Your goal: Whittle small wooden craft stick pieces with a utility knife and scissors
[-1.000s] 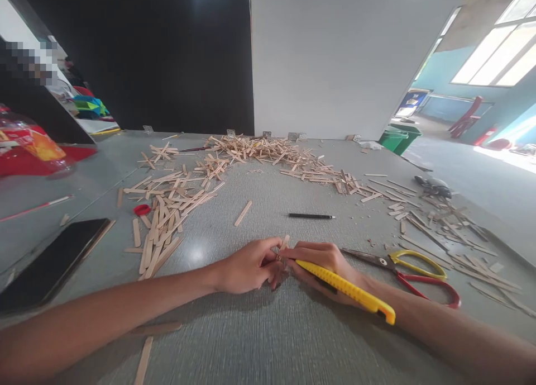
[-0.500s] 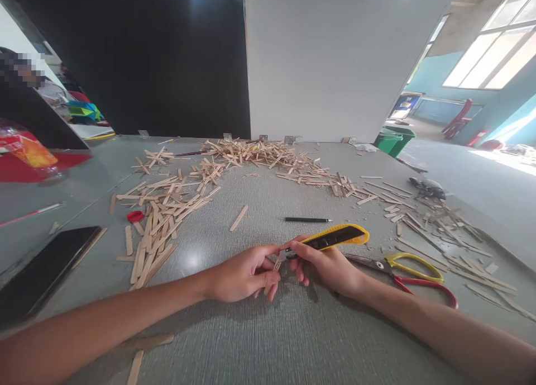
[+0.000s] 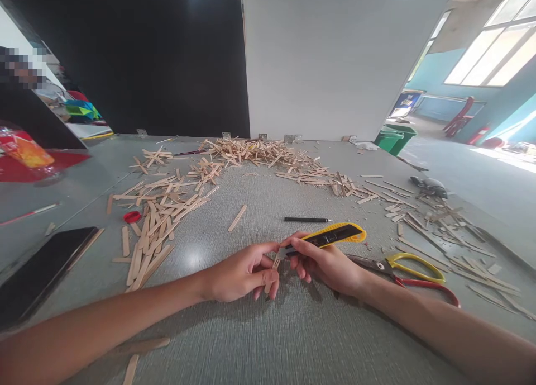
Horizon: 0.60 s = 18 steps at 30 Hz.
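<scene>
My left hand pinches a small wooden stick piece just above the grey table. My right hand grips a yellow utility knife, its blade end pointing left at the stick piece and its body angled up to the right. The two hands almost touch at the middle of the table near its front. Most of the stick piece is hidden by my fingers.
Heaps of wooden sticks lie left, far centre and right. Yellow-and-red scissors rest right of my right hand. A black pen, a red ring, a dark phone and a white board are also there.
My right hand has turned the yellow knife from lying back along my forearm to pointing up and right, blade end at the stick. The left hand has stayed pinched on the piece.
</scene>
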Available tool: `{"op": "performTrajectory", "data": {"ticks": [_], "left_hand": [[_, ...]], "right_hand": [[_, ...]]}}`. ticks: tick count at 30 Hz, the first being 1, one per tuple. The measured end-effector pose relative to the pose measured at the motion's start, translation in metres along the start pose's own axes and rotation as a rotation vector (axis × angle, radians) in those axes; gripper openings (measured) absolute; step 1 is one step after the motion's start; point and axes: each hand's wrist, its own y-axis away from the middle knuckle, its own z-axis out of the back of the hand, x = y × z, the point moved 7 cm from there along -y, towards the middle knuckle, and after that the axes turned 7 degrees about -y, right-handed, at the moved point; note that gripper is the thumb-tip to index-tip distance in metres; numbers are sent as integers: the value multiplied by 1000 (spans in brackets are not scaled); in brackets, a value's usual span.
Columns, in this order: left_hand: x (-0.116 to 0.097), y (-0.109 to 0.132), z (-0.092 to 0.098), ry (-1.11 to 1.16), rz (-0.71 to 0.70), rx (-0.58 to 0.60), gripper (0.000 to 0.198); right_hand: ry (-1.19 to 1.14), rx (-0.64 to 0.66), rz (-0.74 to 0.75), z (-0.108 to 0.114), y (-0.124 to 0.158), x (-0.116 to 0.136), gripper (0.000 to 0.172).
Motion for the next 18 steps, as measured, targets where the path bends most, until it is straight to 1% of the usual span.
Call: {"op": "performTrajectory", "data": {"ticks": [4,10,14,18], "left_hand": [[1,0,1,0,-4,-7,66],[2,-1,1,-15,-2,-2,71],[2,0,3,-45,25,-8,60],[0,1,4,-60,58,-17,51]], "right_hand": [[-6,-2,-2,2,0,0,41],[-13,-23,0,2,0,-1,47],[4,-54,-9,5,-2,1,50],[45,-117,17,5,1,5,51]]}}
